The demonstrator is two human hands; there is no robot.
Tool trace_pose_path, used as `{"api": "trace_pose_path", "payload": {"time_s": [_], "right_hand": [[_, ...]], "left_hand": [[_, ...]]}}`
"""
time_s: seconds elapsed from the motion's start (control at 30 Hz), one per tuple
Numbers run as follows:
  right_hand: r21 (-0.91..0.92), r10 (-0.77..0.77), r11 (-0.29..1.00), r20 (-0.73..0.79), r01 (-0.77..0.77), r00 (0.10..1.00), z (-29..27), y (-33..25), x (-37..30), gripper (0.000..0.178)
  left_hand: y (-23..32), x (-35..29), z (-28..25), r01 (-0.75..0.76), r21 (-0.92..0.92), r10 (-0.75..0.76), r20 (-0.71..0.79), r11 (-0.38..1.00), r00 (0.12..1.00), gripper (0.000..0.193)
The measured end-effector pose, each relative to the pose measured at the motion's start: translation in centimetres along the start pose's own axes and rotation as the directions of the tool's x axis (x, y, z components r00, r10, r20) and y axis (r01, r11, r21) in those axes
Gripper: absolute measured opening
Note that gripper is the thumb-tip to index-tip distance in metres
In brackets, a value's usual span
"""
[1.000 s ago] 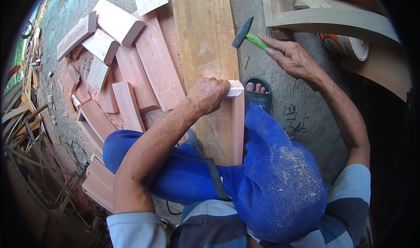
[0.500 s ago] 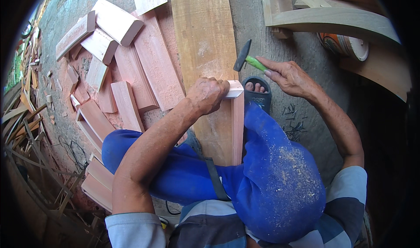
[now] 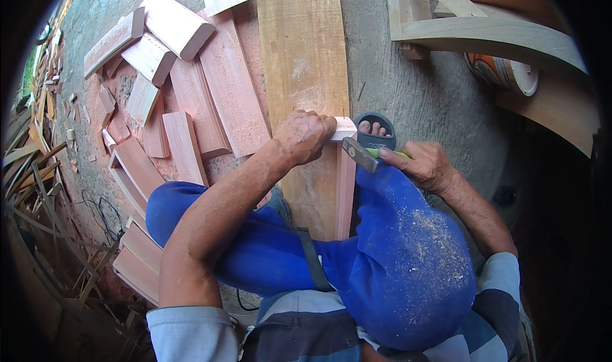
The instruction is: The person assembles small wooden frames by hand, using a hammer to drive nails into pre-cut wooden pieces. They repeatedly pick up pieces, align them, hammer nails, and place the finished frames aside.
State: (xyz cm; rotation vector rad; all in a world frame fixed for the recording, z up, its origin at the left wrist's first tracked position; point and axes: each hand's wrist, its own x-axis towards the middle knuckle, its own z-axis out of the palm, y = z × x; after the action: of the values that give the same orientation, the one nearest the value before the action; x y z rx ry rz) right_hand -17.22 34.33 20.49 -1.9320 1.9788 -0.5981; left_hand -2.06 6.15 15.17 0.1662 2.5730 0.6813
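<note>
Fingers of the left hand [image 3: 305, 137] clamp a block [image 3: 345, 129] at the plank [image 3: 305, 49]'s right edge; the right hand [image 3: 426, 166] grips a hammer [image 3: 359, 155], now lowered within reach of the block.

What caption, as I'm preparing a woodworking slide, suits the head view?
Left hand gripping a pale wooden piece over a long plank, right hand holding a green-handled hammer close by.

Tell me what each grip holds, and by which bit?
Right grip: a hammer, by its green handle. Left grip: a wooden piece, behind its exposed right end.
</note>
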Motion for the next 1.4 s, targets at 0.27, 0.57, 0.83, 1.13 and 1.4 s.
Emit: {"api": "trace_pose_path", "payload": {"time_s": [0.27, 0.57, 0.83, 1.13, 1.4], "right_hand": [[0.115, 0.271, 0.953, 0.090, -0.280, 0.958, 1.2, -1.5, -0.2, 0.063], [0.377, 0.845, 0.490, 0.015, -0.786, 0.535, 7.1, 6.5, 2.1, 0.053], [0.328, 0.871, 0.446, 0.054, -0.833, 0.488, 8.9, 7.3, 1.7, 0.052], [0.546, 0.733, 0.298, 0.394, -0.783, 0.554, 6.1, -1.6, 5.2, 0.106], [0.244, 0.610, 0.515, 0.569, -0.822, 0.552, 8.3, -3.4, 7.2, 0.073]], "left_hand": [[-0.1, 0.3, -0.3, 0.004, 0.004, -0.004, 0.043, 1.000, 0.999, 0.014], [0.2, 1.9, -2.1, 0.089, -0.258, -0.027, 0.233, 0.962, 0.972, 0.049], [0.1, 2.8, -1.7, 0.108, -0.404, -0.003, 0.252, 0.909, 0.968, 0.067], [-0.6, 3.8, -4.6, 0.296, -0.622, -0.301, 0.100, 0.725, 0.948, 0.079], [-3.7, 4.7, -8.4, 0.120, -0.844, -0.445, -0.151, 0.523, 0.883, 0.081]]}}
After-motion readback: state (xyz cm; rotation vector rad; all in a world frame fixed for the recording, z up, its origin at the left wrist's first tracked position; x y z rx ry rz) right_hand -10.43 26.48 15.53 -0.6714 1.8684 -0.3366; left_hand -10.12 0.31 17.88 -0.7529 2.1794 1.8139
